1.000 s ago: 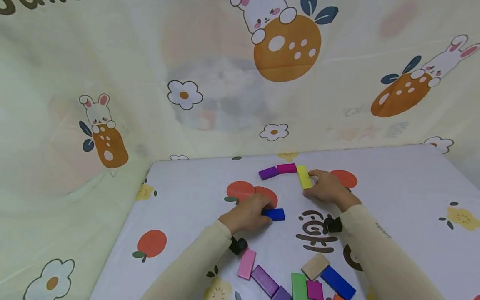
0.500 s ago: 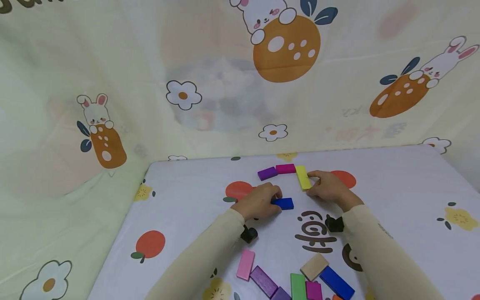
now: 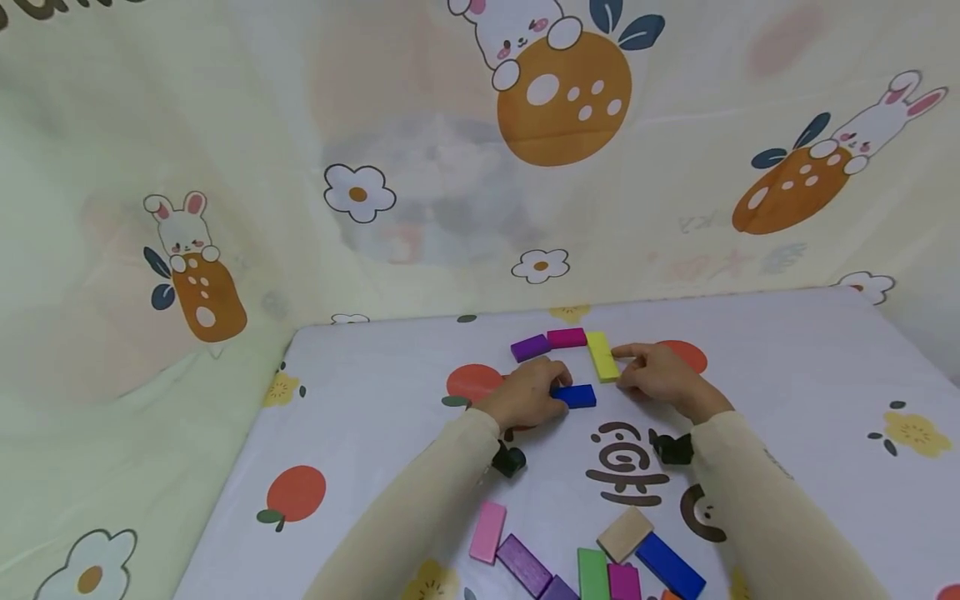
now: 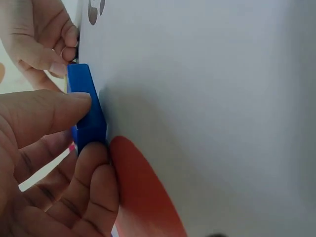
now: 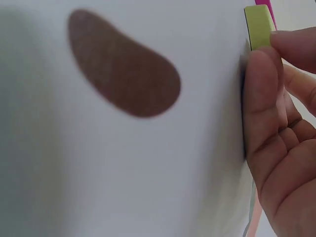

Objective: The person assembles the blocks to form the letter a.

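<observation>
The desk [image 3: 787,375] carries a smooth white cloth printed with orange fruit. The left hand [image 3: 525,398] pinches a flat, rectangular blue block [image 3: 576,396] between thumb and fingers; the block lies on the cloth just below the yellow block [image 3: 602,356]. The right hand [image 3: 660,377] holds the yellow block's right edge with fingertips. Magenta block [image 3: 566,337] and purple block [image 3: 530,347] adjoin it leftward.
</observation>
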`<action>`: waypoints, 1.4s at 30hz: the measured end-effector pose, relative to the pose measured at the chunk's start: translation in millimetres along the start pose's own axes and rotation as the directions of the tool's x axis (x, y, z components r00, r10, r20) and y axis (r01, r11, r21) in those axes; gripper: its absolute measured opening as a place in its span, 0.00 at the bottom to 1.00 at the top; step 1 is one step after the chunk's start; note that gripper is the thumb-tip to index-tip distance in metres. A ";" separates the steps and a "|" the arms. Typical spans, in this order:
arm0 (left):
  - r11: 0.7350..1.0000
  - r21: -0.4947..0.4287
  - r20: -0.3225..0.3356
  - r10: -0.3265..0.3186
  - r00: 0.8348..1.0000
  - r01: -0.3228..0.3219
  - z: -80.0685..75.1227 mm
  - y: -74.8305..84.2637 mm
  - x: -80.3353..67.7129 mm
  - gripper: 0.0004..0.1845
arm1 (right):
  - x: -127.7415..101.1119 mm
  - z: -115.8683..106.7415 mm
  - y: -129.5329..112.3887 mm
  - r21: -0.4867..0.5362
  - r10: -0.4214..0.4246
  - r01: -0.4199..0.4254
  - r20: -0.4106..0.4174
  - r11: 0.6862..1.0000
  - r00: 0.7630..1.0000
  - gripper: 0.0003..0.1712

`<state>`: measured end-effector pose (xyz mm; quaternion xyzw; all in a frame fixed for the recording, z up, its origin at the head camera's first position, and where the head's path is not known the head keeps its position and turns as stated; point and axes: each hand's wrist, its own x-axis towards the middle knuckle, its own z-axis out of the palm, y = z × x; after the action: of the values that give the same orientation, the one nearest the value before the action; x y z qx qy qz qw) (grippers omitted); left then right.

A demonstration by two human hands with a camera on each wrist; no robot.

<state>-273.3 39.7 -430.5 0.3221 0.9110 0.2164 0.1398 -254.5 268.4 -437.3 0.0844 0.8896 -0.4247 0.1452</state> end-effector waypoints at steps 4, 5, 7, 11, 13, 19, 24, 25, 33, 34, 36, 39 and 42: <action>1.000 -0.025 -0.013 -0.009 1.000 0.009 2.0 -0.5 2.2 0.15 | -0.3 0.6 -0.2 0.036 0.000 0.000 -0.008 0.999 1.000 0.31; 1.000 -0.028 -0.015 -0.010 1.000 0.010 2.3 -0.3 2.9 0.15 | -0.1 0.6 0.1 0.040 0.002 -0.001 -0.009 0.999 1.000 0.31; 0.999 -0.034 -0.017 -0.014 1.000 0.014 3.4 0.1 3.8 0.16 | 0.4 0.7 1.0 0.047 0.004 -0.004 -0.003 0.999 1.000 0.30; 0.998 -0.058 -0.016 -0.022 1.000 0.021 5.5 1.4 5.7 0.16 | 1.6 1.4 3.0 0.057 0.009 -0.010 0.009 0.998 1.000 0.29; 0.997 -0.075 -0.016 -0.028 0.999 0.026 6.4 1.5 6.1 0.16 | 1.8 1.7 3.7 0.064 0.005 -0.006 0.010 0.998 1.000 0.29; 0.993 -0.112 -0.023 -0.028 0.999 0.025 8.0 -0.4 8.0 0.16 | 1.7 1.8 5.2 0.061 0.002 -0.003 0.009 0.998 1.000 0.29; 0.992 -0.128 -0.028 -0.017 0.999 0.014 9.1 -1.5 9.7 0.16 | 1.7 1.3 5.7 0.059 0.000 0.000 0.007 0.998 1.000 0.30; 0.991 -0.130 -0.029 -0.016 0.999 0.012 9.2 -1.5 9.9 0.16 | 1.5 1.2 5.7 0.057 -0.003 0.003 0.007 0.998 1.000 0.30; 0.991 -0.133 -0.040 0.000 0.999 -0.005 7.9 -2.4 10.1 0.16 | 1.9 0.8 4.4 0.034 0.002 -0.002 0.005 0.999 1.000 0.33; 0.991 -0.132 -0.041 0.001 0.999 -0.007 8.0 -2.6 9.9 0.16 | 1.7 0.9 3.8 0.030 0.002 -0.003 0.005 1.000 1.000 0.33; 0.991 -0.132 -0.042 0.003 0.999 -0.009 8.0 -2.7 9.5 0.16 | 1.5 1.1 3.3 0.025 0.003 -0.003 0.003 1.000 1.000 0.33; 0.991 -0.132 -0.040 -0.002 0.999 -0.003 8.0 -1.5 9.1 0.16 | 1.2 0.9 3.6 0.019 0.007 -0.007 0.005 1.000 1.000 0.33; 0.992 -0.128 -0.035 -0.006 0.999 0.001 8.5 0.6 10.0 0.16 | -0.6 -0.5 5.1 0.009 -0.008 0.008 0.008 1.000 1.000 0.33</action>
<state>-277.2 49.1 -438.7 0.3071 0.8982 0.2797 0.1442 -252.6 271.9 -440.4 0.0797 0.8873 -0.4298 0.1468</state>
